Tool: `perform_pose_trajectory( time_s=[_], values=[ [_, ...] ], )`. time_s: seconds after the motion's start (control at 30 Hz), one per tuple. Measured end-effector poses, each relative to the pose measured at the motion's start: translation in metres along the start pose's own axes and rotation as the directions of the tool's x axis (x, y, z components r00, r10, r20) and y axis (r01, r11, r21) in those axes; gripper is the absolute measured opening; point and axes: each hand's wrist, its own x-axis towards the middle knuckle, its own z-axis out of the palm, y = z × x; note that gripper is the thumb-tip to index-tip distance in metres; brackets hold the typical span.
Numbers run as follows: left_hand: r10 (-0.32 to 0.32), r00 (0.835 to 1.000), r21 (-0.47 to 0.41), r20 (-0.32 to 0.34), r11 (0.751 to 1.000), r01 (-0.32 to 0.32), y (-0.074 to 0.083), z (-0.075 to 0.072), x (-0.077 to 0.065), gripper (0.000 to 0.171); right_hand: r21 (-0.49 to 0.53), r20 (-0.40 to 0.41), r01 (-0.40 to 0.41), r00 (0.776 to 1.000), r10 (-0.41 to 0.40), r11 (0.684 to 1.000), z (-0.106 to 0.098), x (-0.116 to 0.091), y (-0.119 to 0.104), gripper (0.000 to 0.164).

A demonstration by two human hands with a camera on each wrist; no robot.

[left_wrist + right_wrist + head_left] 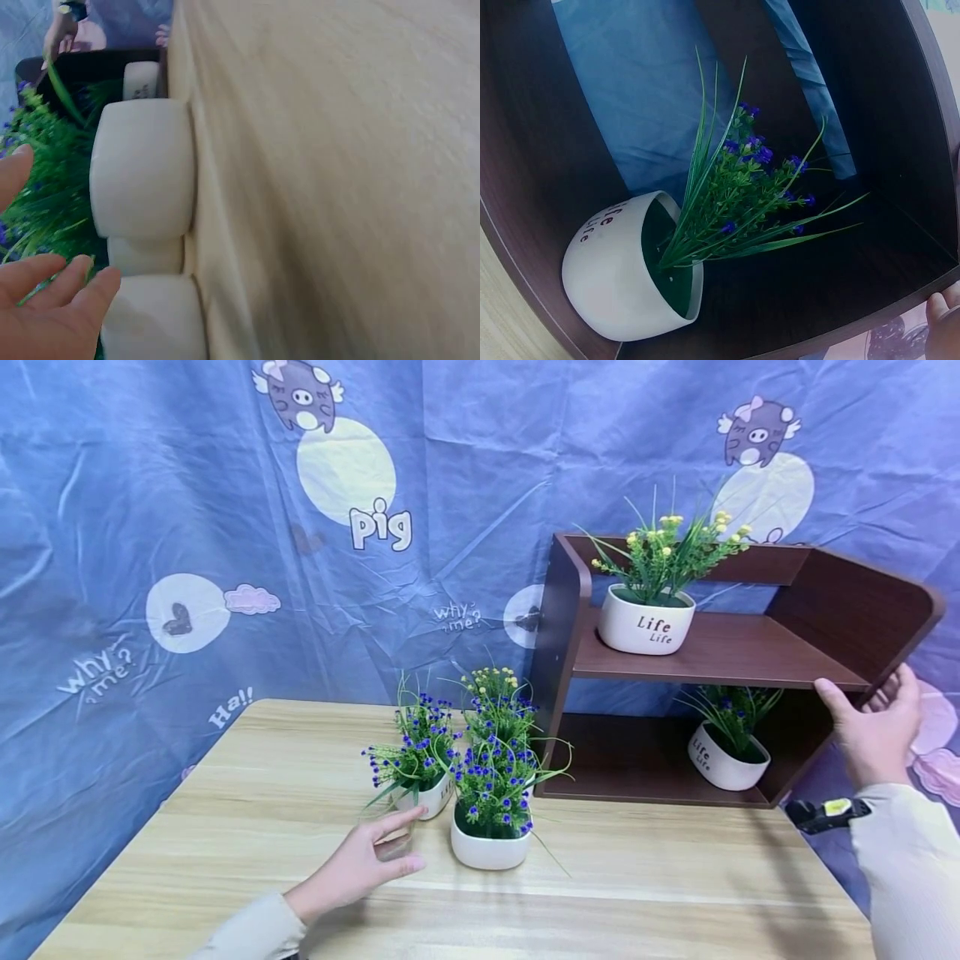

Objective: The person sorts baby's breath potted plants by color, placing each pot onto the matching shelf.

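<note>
My left hand (360, 864) reaches with loosely extended fingers beside a white pot of purple flowers (425, 800); its index fingertip overlaps the pot, and whether they touch I cannot tell. Just right of it stands another white pot of purple flowers (490, 850), partly hiding a yellow-flowered plant (489, 680) behind. My right hand (877, 731) grips the right side panel of a dark brown two-tier shelf (787, 652), thumb at the front edge, fingers outside. A yellow-flowered pot (647, 625) sits on the upper tier. Below, a white pot with purple flowers (626, 277) rests at the right.
The shelf stands at the right of a light wooden table (600, 893). Behind both hangs a blue printed cloth (480, 468). Three potted plants are clustered left of the shelf, their leaves reaching its left panel (558, 635).
</note>
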Motion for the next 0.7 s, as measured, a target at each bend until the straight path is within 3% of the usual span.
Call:
perform_pose_trajectory(
  time_s=[0.1,0.3,0.5,0.7],
  values=[
    [-0.009,1.0,0.035,0.029,0.999,0.008,-0.003,0.007,0.007,0.073,-0.039,-0.003,0.01,1.0,-0.011,0.999,0.0,-0.003,-0.002,0.073],
    [-0.012,1.0,0.072,0.022,0.997,0.011,-0.01,0.023,0.024,0.081,-0.006,-0.005,0.017,1.0,-0.017,1.0,0.0,-0.005,-0.004,0.072],
    [-0.044,0.999,0.0,0.021,0.999,0.044,-0.016,0.036,0.04,0.088,-0.041,-0.003,0.021,1.0,-0.021,0.999,-0.001,-0.003,-0.002,0.073],
    [-0.069,0.998,-0.047,0.014,0.996,0.069,-0.016,0.044,0.051,0.092,0.014,-0.003,0.0,1.0,0.0,1.0,-0.001,-0.001,-0.001,0.074]
  ],
)
